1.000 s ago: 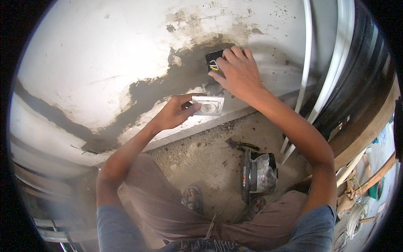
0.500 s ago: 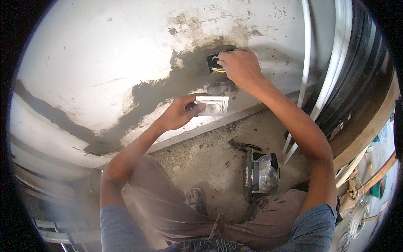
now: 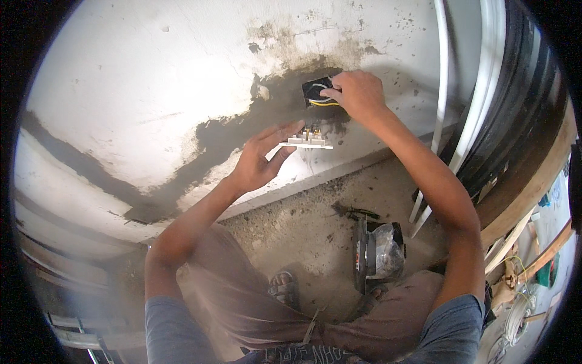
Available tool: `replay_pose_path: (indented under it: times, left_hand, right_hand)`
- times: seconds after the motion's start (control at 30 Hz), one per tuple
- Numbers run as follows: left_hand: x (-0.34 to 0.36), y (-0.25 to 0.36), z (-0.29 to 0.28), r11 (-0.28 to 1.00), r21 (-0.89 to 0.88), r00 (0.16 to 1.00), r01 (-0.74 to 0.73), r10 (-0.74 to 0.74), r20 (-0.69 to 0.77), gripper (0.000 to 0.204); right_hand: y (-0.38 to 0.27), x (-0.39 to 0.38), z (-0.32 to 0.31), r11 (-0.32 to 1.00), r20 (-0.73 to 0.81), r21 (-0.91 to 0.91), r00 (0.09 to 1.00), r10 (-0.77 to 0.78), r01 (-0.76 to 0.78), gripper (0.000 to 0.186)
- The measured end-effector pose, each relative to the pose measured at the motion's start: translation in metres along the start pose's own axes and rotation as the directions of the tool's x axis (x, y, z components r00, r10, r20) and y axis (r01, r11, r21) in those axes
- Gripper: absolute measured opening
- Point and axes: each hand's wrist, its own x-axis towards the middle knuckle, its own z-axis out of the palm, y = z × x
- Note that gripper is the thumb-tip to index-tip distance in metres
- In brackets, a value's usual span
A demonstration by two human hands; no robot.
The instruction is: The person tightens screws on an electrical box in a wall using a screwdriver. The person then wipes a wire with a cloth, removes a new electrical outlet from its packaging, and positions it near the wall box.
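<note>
My left hand (image 3: 267, 151) grips a white wall socket (image 3: 309, 144) by its left side, thumb below and fingers above. The socket is tipped so its thin edge shows, with brass contacts at its back turned to the wall. Above it, a black wall box (image 3: 311, 91) sits in a patch of grey plaster (image 3: 273, 100). A yellow wire (image 3: 324, 104) and a pale wire loop out of the box. My right hand (image 3: 359, 94) is at the box's right side, thumb and fingers closed near the wires; what lies between the fingertips is hidden.
On the floor stands an open black case (image 3: 362, 255) with a clear plastic bag (image 3: 386, 252). Pliers with dark handles (image 3: 357, 212) lie near it. White pipes (image 3: 442, 73) and black tubing (image 3: 515, 109) lean at the right. Coiled cable (image 3: 515, 321) lies at the far right.
My left hand has tilted the socket from face-on to edge-on, so its back contacts show. My right hand has moved slightly right, uncovering more of the box.
</note>
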Motion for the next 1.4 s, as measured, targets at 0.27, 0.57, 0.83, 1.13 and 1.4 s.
replay_pose_path:
  times: [0.27,0.57,0.83,1.13,1.4]
  left_hand:
    - [-0.002,0.001,0.004,0.999,0.008,0.998,0.045,-0.046,0.05,0.039]
    - [0.0,0.003,0.011,0.996,-0.054,0.997,0.068,-0.066,0.038,0.038]
    - [-0.001,-0.004,0.016,0.979,-0.035,0.98,0.199,-0.199,0.0,0.037]
    - [-0.001,-0.026,0.039,0.981,0.158,0.99,0.113,-0.099,-0.097,0.044]
    - [-0.002,-0.031,0.047,0.982,0.11,0.987,0.154,-0.149,-0.055,0.043]
  right_hand:
    - [0.003,-0.006,-0.003,0.995,-0.012,0.054,0.997,-0.08,0.08,0.031]
    - [-0.004,-0.015,0.0,0.885,0.007,-0.275,0.922,-0.388,0.375,0.01]
    - [-0.009,-0.003,-0.009,0.841,-0.144,-0.359,0.866,-0.478,0.404,0.007]
    - [-0.014,-0.011,0.009,0.956,-0.078,-0.16,0.962,-0.261,0.247,0.006]
    - [-0.013,0.004,-0.02,0.986,0.116,0.105,0.983,-0.141,0.129,0.013]
